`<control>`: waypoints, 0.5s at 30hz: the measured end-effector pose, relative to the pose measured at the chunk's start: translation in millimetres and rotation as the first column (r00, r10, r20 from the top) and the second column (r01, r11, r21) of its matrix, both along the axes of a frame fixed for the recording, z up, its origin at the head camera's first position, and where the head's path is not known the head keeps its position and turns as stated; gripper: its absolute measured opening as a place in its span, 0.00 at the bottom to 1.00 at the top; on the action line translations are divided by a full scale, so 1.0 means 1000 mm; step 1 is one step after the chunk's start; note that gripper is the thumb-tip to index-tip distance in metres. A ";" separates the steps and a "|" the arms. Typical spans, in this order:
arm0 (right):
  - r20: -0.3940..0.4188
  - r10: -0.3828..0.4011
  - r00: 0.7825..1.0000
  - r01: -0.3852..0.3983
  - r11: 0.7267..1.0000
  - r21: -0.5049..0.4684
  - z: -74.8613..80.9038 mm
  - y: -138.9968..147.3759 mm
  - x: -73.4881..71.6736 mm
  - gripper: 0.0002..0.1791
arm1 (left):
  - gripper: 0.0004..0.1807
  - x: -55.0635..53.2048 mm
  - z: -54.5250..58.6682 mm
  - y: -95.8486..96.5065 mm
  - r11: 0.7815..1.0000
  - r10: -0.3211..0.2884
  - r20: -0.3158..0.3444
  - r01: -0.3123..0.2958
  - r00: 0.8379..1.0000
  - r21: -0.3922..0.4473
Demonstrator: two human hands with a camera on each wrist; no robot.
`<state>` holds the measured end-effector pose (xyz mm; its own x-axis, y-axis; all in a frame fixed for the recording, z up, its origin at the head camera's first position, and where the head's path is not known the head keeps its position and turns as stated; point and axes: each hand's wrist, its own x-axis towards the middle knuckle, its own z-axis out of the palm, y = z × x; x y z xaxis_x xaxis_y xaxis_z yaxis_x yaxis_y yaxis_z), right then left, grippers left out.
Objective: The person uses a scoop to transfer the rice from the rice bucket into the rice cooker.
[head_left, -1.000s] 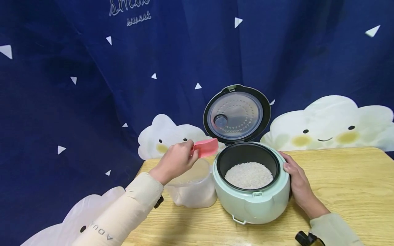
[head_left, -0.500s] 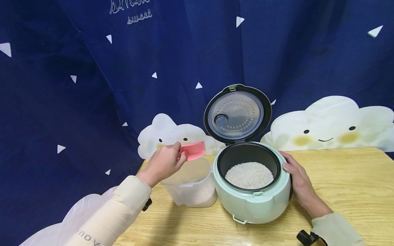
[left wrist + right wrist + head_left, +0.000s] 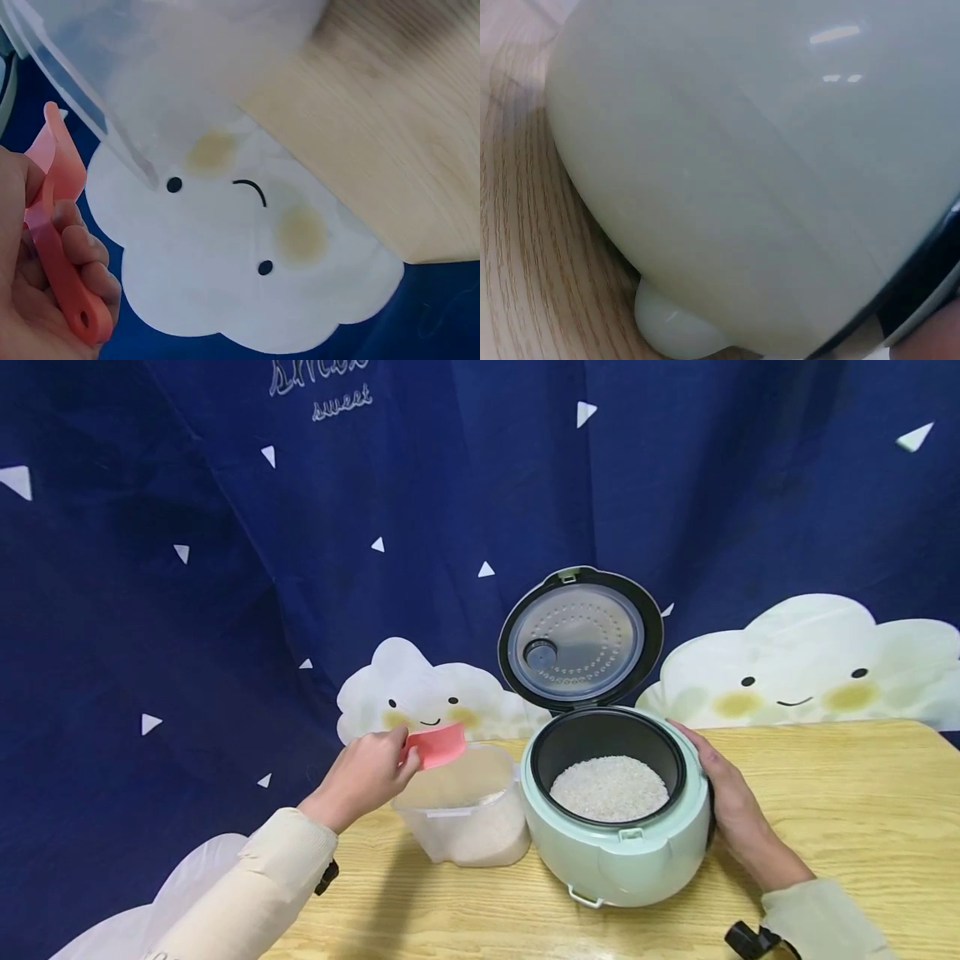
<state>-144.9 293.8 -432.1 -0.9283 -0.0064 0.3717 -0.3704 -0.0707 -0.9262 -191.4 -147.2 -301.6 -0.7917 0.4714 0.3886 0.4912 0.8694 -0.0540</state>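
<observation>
The left hand (image 3: 367, 777) grips a pink scoop (image 3: 437, 747) by its handle, near the clear tub's (image 3: 450, 837) rim; no rice shows in the scoop. The right hand (image 3: 738, 810) rests along the right side of the green cooker (image 3: 622, 864), which stands with its lid raised and rice (image 3: 609, 788) inside. A low scoop could catch the rim and tip the light tub, spilling grains on the tabletop (image 3: 840, 802); too hard a right-hand push could shove the cooker leftward into it.
</observation>
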 end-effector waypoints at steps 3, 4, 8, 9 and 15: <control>-0.020 -0.030 0.999 0.032 0.992 0.120 0.001 0.002 0.002 0.31 | 0.13 0.001 -0.002 -0.006 1.000 0.011 0.005 -0.011 1.000 -0.008; -0.023 -0.030 0.999 0.033 0.990 0.138 0.001 0.003 0.002 0.31 | 0.13 0.001 -0.002 -0.007 1.000 0.010 0.008 -0.010 1.000 -0.012; -0.052 -0.024 0.998 0.032 0.989 0.146 -0.002 0.005 0.001 0.29 | 0.14 0.001 -0.003 -0.009 0.999 -0.002 0.013 0.003 1.000 -0.032; -0.056 -0.022 0.998 0.030 0.990 0.135 -0.003 0.005 0.000 0.29 | 0.14 0.001 -0.003 -0.009 0.999 -0.006 0.015 0.006 1.000 -0.038; -0.049 -0.019 0.999 0.023 0.997 0.070 -0.006 0.001 0.000 0.28 | 0.14 0.002 -0.005 -0.007 0.998 -0.018 0.036 0.020 0.999 -0.060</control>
